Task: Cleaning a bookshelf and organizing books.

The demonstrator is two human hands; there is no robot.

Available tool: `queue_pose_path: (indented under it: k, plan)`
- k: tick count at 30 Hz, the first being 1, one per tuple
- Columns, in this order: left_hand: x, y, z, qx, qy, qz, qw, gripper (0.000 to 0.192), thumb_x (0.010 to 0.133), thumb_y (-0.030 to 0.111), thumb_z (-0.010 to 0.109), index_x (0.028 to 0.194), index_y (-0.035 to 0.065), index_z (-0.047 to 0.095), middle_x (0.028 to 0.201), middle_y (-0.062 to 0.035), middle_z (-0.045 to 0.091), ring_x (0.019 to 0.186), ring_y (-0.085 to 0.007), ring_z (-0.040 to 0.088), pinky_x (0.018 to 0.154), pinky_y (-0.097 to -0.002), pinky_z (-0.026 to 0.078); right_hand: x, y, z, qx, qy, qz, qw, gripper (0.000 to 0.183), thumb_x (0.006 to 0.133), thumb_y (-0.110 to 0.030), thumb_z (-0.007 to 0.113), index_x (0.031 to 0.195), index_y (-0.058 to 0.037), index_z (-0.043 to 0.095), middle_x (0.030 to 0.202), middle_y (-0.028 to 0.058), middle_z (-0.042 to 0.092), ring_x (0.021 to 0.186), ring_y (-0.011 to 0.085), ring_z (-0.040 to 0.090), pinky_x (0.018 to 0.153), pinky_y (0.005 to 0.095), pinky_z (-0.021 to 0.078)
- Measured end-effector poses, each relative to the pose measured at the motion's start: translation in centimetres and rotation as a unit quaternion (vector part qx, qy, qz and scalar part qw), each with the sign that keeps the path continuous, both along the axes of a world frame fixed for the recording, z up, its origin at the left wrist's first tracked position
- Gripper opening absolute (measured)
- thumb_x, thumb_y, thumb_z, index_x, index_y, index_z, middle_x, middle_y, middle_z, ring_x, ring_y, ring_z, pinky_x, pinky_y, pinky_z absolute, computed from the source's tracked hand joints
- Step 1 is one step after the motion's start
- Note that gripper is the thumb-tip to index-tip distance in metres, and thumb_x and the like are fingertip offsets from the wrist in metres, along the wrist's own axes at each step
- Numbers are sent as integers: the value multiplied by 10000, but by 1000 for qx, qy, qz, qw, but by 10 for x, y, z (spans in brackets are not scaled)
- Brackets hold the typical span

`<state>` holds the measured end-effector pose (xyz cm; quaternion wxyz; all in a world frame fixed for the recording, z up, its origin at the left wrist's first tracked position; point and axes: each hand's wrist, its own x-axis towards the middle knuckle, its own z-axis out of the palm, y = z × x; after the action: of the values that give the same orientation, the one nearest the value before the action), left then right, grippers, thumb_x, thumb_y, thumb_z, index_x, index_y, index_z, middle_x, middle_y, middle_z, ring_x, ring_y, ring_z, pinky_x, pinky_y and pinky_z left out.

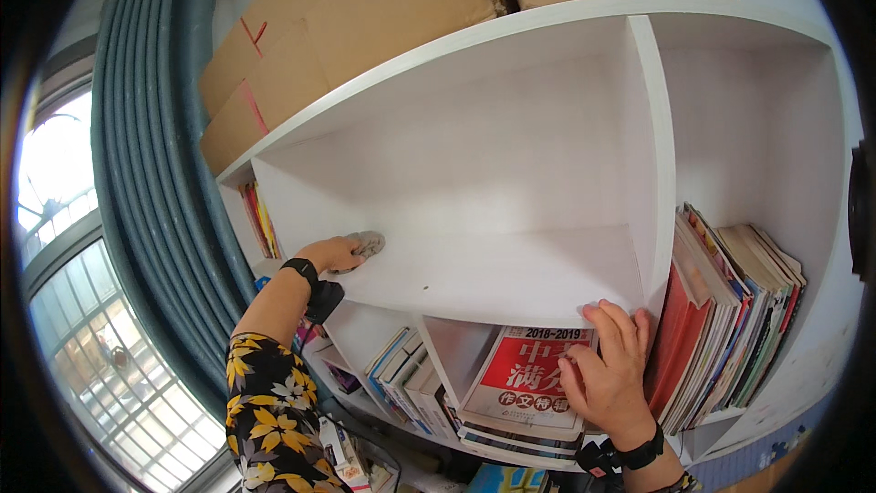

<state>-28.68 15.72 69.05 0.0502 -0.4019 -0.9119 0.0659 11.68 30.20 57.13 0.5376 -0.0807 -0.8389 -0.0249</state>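
Observation:
My left hand [337,255] is closed on a grey cloth [368,244], pressed to the shelf board near the left inner wall of a white bookshelf's large upper compartment [506,267]. Part of the cloth is hidden under the fingers. My right hand [609,370] holds nothing; its fingers are apart, with the fingertips at the front edge of the same board, near the upright divider. Below that hand, partly covered by it, a red and white book [520,373] lies on a stack. A small dark speck [425,287] is on the board between the hands.
Cardboard boxes [383,20] stand on top of the bookshelf. Upright books and magazines [739,315] fill part of the right compartment, and more books [410,376] stand in the lower left one. A teal curtain [157,185] hangs beside a barred window [102,356] at the left.

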Motion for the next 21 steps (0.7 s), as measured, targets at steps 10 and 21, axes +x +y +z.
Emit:
queue_pose_path:
  k: [10,21]
  plan:
    - [25,-57,-48,285,67,-40,955,370,790,270,469,1064,22,498,989,-224,551,951,-372,506,818,-402,401,-5,-3,-1,10,3,-23,1000,123,651,-129,614,693,-27,558,1108,176,460,1076,333,403,888,559,246]
    - [11,-49,-91,511,93,-152,841,308,771,99,490,1066,12,512,1020,-202,543,958,-353,491,845,-395,375,-11,-8,0,20,35,-16,999,120,640,-122,626,664,-26,559,1094,182,469,1071,341,405,911,556,222]
